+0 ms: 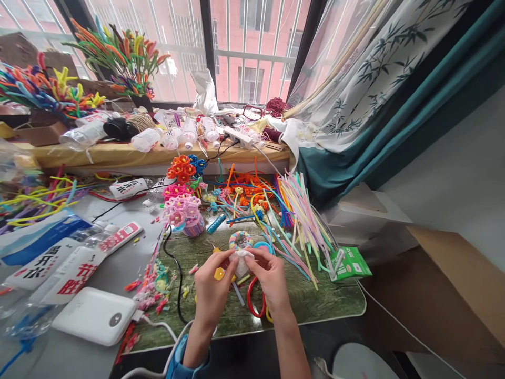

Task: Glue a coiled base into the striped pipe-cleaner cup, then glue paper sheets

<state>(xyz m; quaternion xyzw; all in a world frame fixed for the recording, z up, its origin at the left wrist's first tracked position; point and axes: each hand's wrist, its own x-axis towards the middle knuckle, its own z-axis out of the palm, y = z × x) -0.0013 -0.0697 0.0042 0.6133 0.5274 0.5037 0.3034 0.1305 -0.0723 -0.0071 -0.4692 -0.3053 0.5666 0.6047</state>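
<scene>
A crumpled white tissue (242,263) is pinched between the fingertips of my left hand (215,279) and my right hand (268,273), just above the green tabletop. Both hands are closed on its upper edge. Right behind it lies a pastel, multicoloured ring (240,240), and a light blue round item (264,247) shows past my right fingers. Under my left hand is a yellow tool (219,273), mostly hidden, with a translucent stick (238,295) close by. A red loop handle (255,299) sits beside my right hand.
Pipe-cleaner flowers in a pot (194,226) stand behind my left hand. Loose pastel pipe cleaners (303,216) and a green packet (350,263) lie to the right. At left are a white power bank (95,317), plastic bottles (74,268) and a black cable (179,273).
</scene>
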